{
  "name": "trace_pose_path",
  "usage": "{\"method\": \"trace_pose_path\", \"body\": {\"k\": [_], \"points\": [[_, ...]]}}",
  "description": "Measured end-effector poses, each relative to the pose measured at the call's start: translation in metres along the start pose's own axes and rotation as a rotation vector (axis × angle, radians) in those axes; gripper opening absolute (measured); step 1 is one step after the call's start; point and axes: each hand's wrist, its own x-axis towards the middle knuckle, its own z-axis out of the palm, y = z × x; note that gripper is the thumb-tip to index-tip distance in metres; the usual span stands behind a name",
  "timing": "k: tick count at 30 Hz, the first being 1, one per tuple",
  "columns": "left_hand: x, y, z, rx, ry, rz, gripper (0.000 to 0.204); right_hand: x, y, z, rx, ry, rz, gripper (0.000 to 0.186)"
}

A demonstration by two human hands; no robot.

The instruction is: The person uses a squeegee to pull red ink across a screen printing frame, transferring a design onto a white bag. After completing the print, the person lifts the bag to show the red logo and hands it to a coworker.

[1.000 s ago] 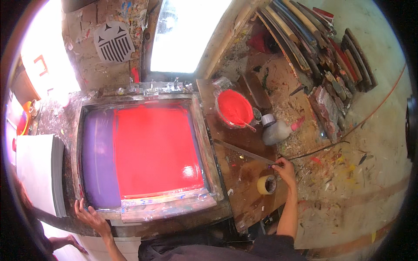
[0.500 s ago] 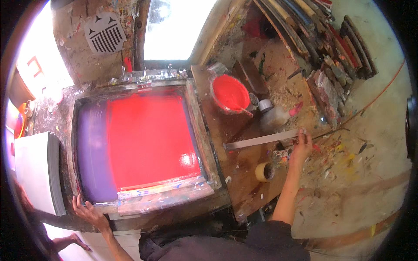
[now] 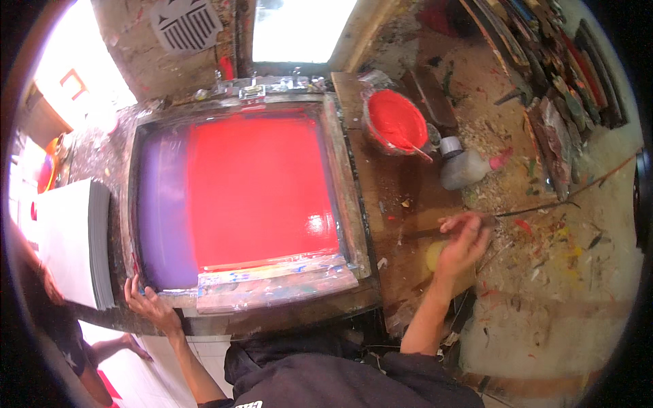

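A wooden-framed printing screen [image 3: 348, 204] lies before me, with red ink [image 3: 262, 190] over most of its mesh and a purple strip on the left. Along the near side rests a wooden squeegee [image 3: 279, 292], smeared with colours. My left hand [image 3: 153, 309] is at the screen's near left corner, fingers apart and touching the frame. To the right of the screen, my right hand [image 3: 466, 245] hovers over the brown board with fingers curled, somewhat blurred. What it holds, if anything, does not show clearly. A roll of tape [image 3: 432, 257] is half hidden behind it.
A tub of red ink [image 3: 396, 122] with a stick in it stands on the board [image 3: 408, 197], beside a squeeze bottle [image 3: 466, 168] with a pink tip. Several squeegees [image 3: 571, 68] are stacked far right. A paper stack [image 3: 75, 238] lies left; another person's arm [image 3: 119, 347] shows below it.
My view has shifted, so the scene sits higher and further right. The long pale strip that my right hand held no longer shows clearly. My left hand stays at the frame's corner.
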Motion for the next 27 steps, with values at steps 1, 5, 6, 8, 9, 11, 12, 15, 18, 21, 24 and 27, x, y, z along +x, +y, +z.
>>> {"method": "trace_pose_path", "body": {"k": [1,5,6,8,9,11,12,15,18,21,24,27], "points": [[0.002,0.004,0.0,0.0,-0.012,-0.016,0.043,0.003,0.012,0.007,0.079,-0.003,0.056,0.028],[0.0,-0.001,0.002,-0.033,-0.01,-0.027,0.045,0.015,0.006,0.033,0.249,0.032,0.041,0.033],[-0.002,-0.002,0.002,-0.008,-0.004,-0.024,0.045,0.016,0.002,0.034,0.271,0.055,0.013,0.035],[-0.003,-0.004,0.004,0.038,0.007,-0.014,0.045,0.011,0.022,0.031,0.209,0.068,0.048,0.035],[-0.004,-0.004,0.006,0.029,0.007,-0.01,0.044,0.008,0.031,0.031,0.151,0.071,0.048,0.036],[0.0,-0.002,0.01,0.007,0.005,-0.001,0.043,-0.001,0.044,0.029,0.006,0.086,0.03,0.037],[-0.003,-0.005,0.0,0.024,0.0,-0.004,0.043,-0.012,0.05,0.029,-0.074,0.072,0.035,0.037],[-0.004,-0.008,0.003,0.004,0.007,0.003,0.042,-0.033,0.081,0.021,-0.176,-0.001,0.155,0.037],[-0.001,-0.008,0.007,0.004,0.011,0.016,0.041,-0.042,0.072,0.008,0.198,0.22,0.243,0.037],[-0.004,-0.009,0.006,0.0,0.011,0.009,0.042,-0.044,0.069,0.007,0.155,0.153,0.343,0.039],[-0.001,-0.006,0.006,-0.001,0.013,0.011,0.043,-0.054,0.094,0.018,0.208,0.114,0.304,0.041],[-0.001,-0.003,0.006,-0.007,0.005,0.014,0.043,-0.055,0.122,0.028,0.22,0.165,0.471,0.044]]}}
